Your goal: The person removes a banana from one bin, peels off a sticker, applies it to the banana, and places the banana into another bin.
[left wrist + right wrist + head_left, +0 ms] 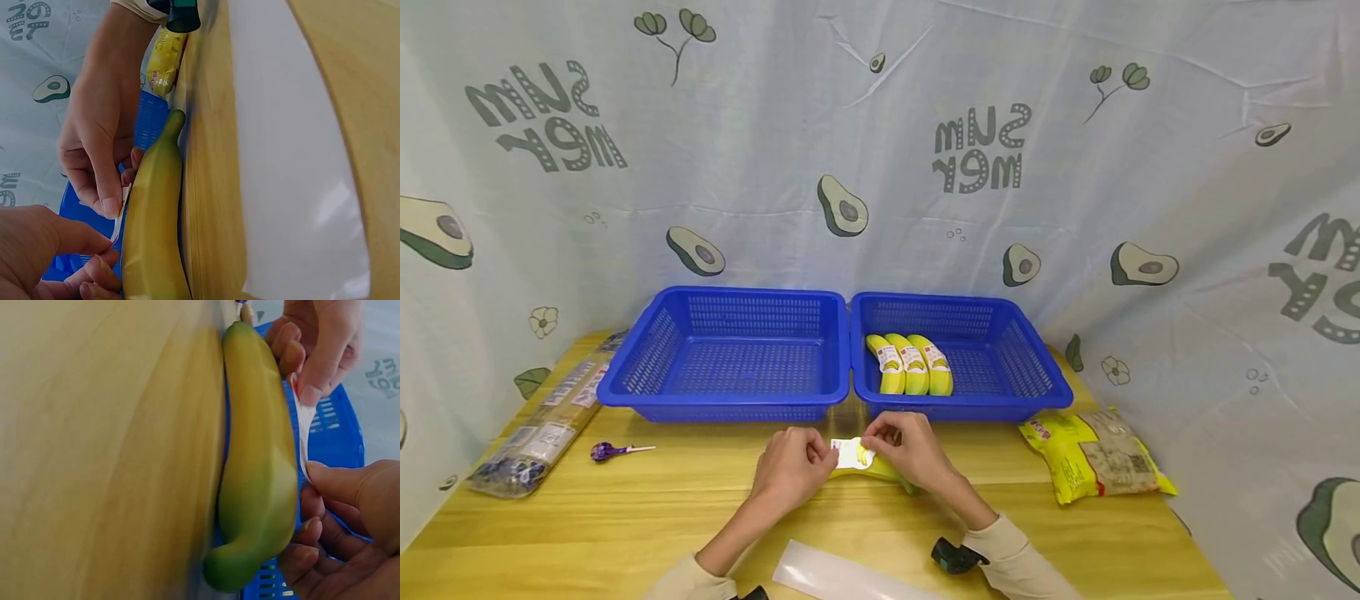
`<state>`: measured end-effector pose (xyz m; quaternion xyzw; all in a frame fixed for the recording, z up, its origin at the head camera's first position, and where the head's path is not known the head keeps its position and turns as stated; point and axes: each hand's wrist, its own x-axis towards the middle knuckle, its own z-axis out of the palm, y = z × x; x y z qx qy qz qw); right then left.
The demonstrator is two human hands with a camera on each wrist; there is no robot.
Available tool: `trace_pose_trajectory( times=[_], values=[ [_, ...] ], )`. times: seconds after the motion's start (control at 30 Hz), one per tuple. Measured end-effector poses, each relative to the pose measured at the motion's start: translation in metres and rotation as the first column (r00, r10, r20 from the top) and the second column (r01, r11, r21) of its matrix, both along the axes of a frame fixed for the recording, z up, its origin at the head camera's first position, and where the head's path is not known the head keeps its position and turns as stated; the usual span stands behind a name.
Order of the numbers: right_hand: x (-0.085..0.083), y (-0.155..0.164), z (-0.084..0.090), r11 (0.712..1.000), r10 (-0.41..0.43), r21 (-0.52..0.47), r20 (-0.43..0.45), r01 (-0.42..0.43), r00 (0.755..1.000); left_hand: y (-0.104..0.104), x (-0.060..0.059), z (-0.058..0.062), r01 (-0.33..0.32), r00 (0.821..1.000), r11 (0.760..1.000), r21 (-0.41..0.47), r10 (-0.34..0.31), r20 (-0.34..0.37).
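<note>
Between my two hands a white banana sticker (853, 454) is stretched just over a banana (880, 468) on the table. My left hand (795, 467) pinches the sticker's left end with thumb and finger, and my right hand (910, 448) pinches its right end. In the left wrist view the banana (156, 219) lies along the table, stem pointing away, the sticker (120, 215) edge-on close beside it. The right wrist view shows the sticker (304, 431) held taut between both thumbs next to the banana's (256, 437) side.
Three stickered bananas (916, 367) lie in the right blue basket (1015, 408); another blue basket (722, 408) stands left of it. A white strip (842, 575) lies in front. A purple lollipop (606, 451), a long wrapped package (550, 425) and a yellow bag (1097, 458) flank the baskets.
</note>
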<state>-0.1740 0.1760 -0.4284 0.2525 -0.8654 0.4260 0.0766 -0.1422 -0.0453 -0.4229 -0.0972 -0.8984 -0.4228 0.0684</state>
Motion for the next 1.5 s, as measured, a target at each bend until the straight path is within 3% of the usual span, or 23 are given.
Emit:
trace_pose_trajectory(
  times=[0.63, 0.87, 1.0, 1.23, 1.5],
  values=[
    [-0.006, -0.009, -0.013, 1.000, 0.003, -0.006, -0.103, -0.004, 0.995, -0.003, 0.001, -0.005, -0.040, 0.998, 0.998, -0.044, 0.037, -0.058],
    [-0.007, -0.005, -0.012, 0.992, 0.116, 0.081, -0.235, -0.099, 0.965, -0.002, -0.002, -0.009, -0.030, 0.997, 0.999, 0.015, 0.031, -0.077],
    [-0.004, 0.000, -0.009, 0.980, 0.173, 0.134, -0.205, -0.148, 0.963, -0.001, -0.003, -0.009, 0.031, 0.996, 0.998, 0.049, -0.027, -0.083],
    [-0.003, 0.007, -0.007, 0.969, 0.195, 0.179, -0.145, -0.168, 0.970, -0.004, -0.006, -0.009, 0.115, 0.992, 0.993, 0.019, -0.114, -0.048],
    [-0.005, 0.012, -0.003, 0.959, 0.223, 0.207, -0.126, -0.194, 0.967, -0.009, -0.009, -0.007, 0.106, 0.994, 0.994, -0.039, -0.106, -0.008]
  ],
)
